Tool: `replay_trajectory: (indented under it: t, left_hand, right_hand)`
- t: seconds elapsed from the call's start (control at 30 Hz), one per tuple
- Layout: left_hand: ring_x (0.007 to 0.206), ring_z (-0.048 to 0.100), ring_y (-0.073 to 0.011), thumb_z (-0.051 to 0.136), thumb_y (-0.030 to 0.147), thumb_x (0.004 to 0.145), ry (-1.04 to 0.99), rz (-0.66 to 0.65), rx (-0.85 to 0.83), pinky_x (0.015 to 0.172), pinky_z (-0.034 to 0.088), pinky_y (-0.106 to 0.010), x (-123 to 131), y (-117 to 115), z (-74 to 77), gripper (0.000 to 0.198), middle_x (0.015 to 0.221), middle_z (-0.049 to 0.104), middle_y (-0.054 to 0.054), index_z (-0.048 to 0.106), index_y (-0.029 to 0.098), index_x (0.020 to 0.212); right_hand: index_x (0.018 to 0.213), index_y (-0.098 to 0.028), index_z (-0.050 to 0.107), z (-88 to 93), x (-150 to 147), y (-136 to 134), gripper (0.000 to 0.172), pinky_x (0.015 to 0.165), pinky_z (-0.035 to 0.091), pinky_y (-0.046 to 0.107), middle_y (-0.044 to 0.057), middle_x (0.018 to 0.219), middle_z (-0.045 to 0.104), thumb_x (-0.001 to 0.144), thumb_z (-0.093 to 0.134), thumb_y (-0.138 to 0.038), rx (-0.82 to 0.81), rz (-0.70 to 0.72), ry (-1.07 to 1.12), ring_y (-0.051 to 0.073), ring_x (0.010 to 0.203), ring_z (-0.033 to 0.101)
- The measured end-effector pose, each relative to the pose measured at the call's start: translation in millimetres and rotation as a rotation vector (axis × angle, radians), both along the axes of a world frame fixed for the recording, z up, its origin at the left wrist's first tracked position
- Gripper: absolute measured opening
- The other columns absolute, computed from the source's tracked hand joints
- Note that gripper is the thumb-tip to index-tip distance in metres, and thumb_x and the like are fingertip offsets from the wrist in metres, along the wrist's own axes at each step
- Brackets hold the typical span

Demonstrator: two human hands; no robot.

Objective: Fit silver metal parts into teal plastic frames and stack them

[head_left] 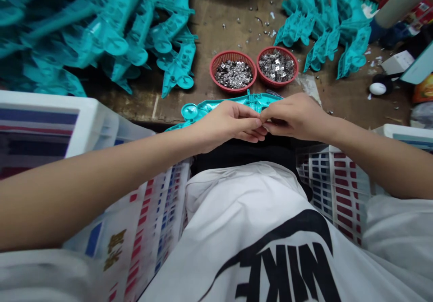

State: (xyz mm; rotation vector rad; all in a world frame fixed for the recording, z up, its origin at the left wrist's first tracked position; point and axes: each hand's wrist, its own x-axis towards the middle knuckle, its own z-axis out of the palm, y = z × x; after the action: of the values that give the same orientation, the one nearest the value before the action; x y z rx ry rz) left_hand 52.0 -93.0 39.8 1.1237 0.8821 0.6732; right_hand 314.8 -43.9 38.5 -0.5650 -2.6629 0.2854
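Note:
My left hand [235, 123] and my right hand [292, 118] meet fingertip to fingertip just over the near edge of the workbench. Both are pinched closed, and whatever lies between the fingertips is too small or hidden to name. Behind them a turquoise plastic part [209, 105] lies along the bench edge, partly covered by the hands. Beyond it stand two red plastic baskets: the left basket [233, 90] holds small shiny metal pieces [234, 74], and the right basket [278, 83] holds larger square-looking metal clips [278, 66].
A big heap of turquoise parts [111, 35] covers the bench's left side; a smaller pile [326, 26] lies back right. White plastic crates [91, 108] flank my lap. Small metal bits are scattered over the wooden bench [219, 31]. A white round object [378, 88] sits far right.

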Motion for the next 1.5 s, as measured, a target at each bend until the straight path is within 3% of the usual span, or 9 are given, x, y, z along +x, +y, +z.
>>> replay_trajectory:
  t: [0.13,0.27,0.53,0.7,1.03,1.2,1.37,1.5]
  left_hand:
    - [0.097,0.095,-0.0285,0.113,0.032,0.09,-0.009,-0.036,-0.029,0.097,0.082,-0.042,-0.9,-1.0,0.3,0.028,0.1,0.094,-0.013,0.091,0.017,0.101]
    - [0.096,0.095,-0.026,0.111,0.029,0.09,-0.071,-0.037,-0.059,0.09,0.08,-0.034,0.0,-2.0,-2.4,0.027,0.1,0.094,-0.012,0.089,0.018,0.099]
    - [0.091,0.094,-0.0238,0.112,0.027,0.085,-0.077,-0.055,-0.128,0.086,0.078,-0.031,1.3,-4.1,-2.2,0.028,0.092,0.092,-0.009,0.085,0.019,0.091]
    - [0.091,0.094,-0.0238,0.108,0.024,0.085,-0.077,-0.039,-0.098,0.084,0.078,-0.03,2.1,-4.4,-3.8,0.026,0.089,0.091,-0.008,0.083,0.02,0.093]
    - [0.092,0.094,-0.0236,0.095,0.016,0.091,-0.059,-0.035,-0.133,0.082,0.076,-0.029,1.9,-3.4,0.9,0.02,0.09,0.091,-0.007,0.076,0.019,0.096]
    - [0.096,0.095,-0.025,0.099,0.021,0.089,-0.05,-0.05,-0.071,0.087,0.077,-0.031,-1.3,-0.3,4.3,0.027,0.092,0.092,-0.007,0.074,0.02,0.099]
    - [0.095,0.095,-0.0249,0.099,0.023,0.091,-0.006,-0.076,-0.019,0.087,0.079,-0.032,-3.0,0.4,5.5,0.026,0.089,0.091,-0.006,0.075,0.02,0.098]
    - [0.099,0.095,-0.0245,0.098,0.021,0.094,0.064,-0.078,0.017,0.09,0.08,-0.032,-3.0,-0.9,8.1,0.021,0.091,0.092,-0.007,0.077,0.019,0.095]
  right_hand:
    - [0.118,-0.029,0.089,-2.1,4.2,2.8,0.018,0.073,0.047,0.031,0.0,0.09,0.087,0.115,0.071,-0.033,0.048,0.049,-0.012,0.019,0.081,0.077]
    - [0.111,-0.031,0.087,-6.0,4.6,3.5,0.018,0.072,0.047,0.032,-0.001,0.082,0.082,0.117,0.072,-0.038,0.081,0.026,0.008,0.019,0.076,0.074]
    - [0.111,-0.032,0.085,2.1,4.4,4.6,0.033,0.071,0.042,0.034,-0.001,0.082,0.077,0.128,0.063,-0.051,0.137,0.17,-0.032,0.017,0.072,0.066]
    - [0.109,-0.031,0.086,7.3,4.5,5.1,0.048,0.068,0.039,0.038,0.0,0.079,0.074,0.131,0.054,-0.06,0.182,0.173,-0.104,0.018,0.07,0.062]
    - [0.117,-0.027,0.087,3.4,6.8,2.1,0.044,0.07,0.041,0.035,-0.001,0.08,0.073,0.134,0.052,-0.048,0.386,0.187,-0.118,0.015,0.071,0.061]
    - [0.11,-0.028,0.086,-7.9,2.7,-1.4,0.03,0.07,0.043,0.032,-0.001,0.078,0.075,0.127,0.065,-0.04,0.335,0.038,0.02,0.015,0.071,0.068]
    - [0.112,-0.029,0.089,-10.6,1.6,-4.3,0.019,0.072,0.046,0.029,-0.001,0.081,0.08,0.119,0.072,-0.031,0.243,0.057,0.098,0.015,0.074,0.072]
    - [0.113,-0.028,0.091,-10.2,-0.6,-7.3,0.021,0.07,0.047,0.029,-0.002,0.075,0.078,0.116,0.07,-0.029,0.187,0.022,0.083,0.015,0.068,0.07]
